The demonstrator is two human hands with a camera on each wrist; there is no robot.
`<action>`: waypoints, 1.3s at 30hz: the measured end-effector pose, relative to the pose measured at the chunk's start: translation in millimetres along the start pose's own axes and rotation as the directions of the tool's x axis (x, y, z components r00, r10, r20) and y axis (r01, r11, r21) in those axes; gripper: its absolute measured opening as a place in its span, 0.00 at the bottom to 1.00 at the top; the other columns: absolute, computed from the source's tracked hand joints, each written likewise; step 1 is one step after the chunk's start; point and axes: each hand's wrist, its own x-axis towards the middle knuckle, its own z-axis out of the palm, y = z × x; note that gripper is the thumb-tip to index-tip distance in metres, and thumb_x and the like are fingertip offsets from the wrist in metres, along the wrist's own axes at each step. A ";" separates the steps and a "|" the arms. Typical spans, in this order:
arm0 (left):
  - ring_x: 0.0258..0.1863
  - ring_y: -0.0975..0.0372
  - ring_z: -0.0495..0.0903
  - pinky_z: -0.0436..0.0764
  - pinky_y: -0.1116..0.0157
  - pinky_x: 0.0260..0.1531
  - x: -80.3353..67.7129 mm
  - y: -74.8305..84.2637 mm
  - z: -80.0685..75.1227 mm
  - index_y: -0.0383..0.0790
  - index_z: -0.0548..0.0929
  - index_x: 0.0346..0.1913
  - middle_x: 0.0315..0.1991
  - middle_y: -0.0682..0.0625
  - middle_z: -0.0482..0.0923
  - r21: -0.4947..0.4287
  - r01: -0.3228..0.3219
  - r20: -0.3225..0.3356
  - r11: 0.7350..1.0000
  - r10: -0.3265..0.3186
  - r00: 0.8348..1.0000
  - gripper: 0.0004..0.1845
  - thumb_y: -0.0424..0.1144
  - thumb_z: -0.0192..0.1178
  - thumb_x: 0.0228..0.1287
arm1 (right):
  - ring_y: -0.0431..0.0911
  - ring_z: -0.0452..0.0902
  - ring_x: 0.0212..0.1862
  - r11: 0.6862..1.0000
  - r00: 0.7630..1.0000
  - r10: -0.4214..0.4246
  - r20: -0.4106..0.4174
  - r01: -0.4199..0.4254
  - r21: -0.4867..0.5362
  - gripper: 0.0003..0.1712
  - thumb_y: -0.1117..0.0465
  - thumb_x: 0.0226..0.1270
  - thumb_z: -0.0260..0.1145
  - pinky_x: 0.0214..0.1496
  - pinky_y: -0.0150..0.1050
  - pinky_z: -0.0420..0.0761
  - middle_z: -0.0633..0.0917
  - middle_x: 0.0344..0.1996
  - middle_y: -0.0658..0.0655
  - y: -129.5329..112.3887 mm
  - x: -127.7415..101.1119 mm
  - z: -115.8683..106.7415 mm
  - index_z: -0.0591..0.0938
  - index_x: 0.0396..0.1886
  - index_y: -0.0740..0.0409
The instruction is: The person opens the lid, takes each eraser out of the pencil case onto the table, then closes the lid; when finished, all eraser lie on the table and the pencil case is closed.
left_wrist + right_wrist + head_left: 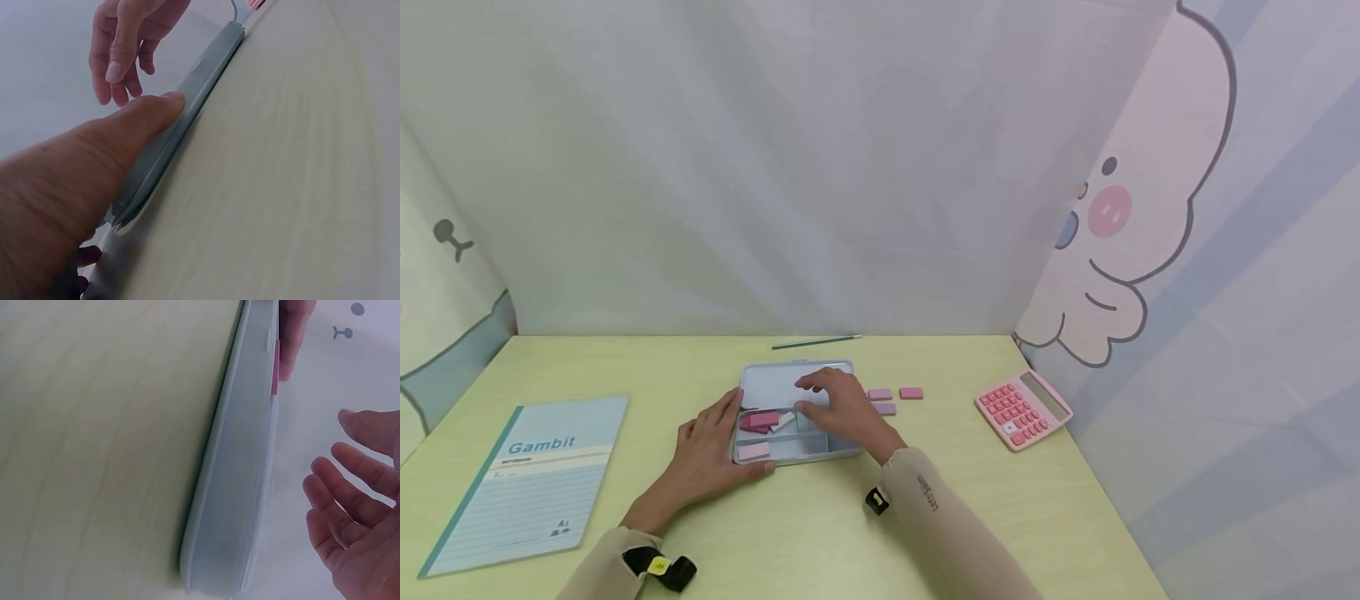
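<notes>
Bracing shallow grey-blue compartmented tin tray (752, 373) with left hand (707, 454): thumb pressing near rim, fingers along left wall, holding nothing else. Hovering right hand (842, 408) above tray's middle, fingers loosely spread and relaxed, gripping nothing.

Risk, as judged: tray skidding on smooth pale-yellow tabletop (820, 533) if left-hand pressure slackens; small pieces spilling if a fingertip catches the divider.

Lying inside tray: pink rectangular erasers (758, 421) with one whitish piece beneath the fingers, one pale pink eraser (754, 452) nearest the left thumb.

Lying just beyond right hand: three loose pink erasers (912, 392). Farther right, pink calculator (1022, 408); well left, blue notebook (535, 475); farthest, green pencil (816, 342).
</notes>
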 end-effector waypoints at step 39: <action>0.78 0.36 0.61 0.60 0.32 0.65 -1.2 0.7 -0.4 0.31 0.55 0.85 0.86 0.35 0.54 0.000 -0.012 -0.009 1.000 0.012 1.000 0.68 0.72 0.73 0.54 | 0.41 0.79 0.52 0.950 0.987 0.023 0.159 0.028 -0.310 0.11 0.54 0.72 0.76 0.60 0.33 0.79 0.90 0.52 0.48 -37.2 30.2 45.4 0.92 0.52 0.46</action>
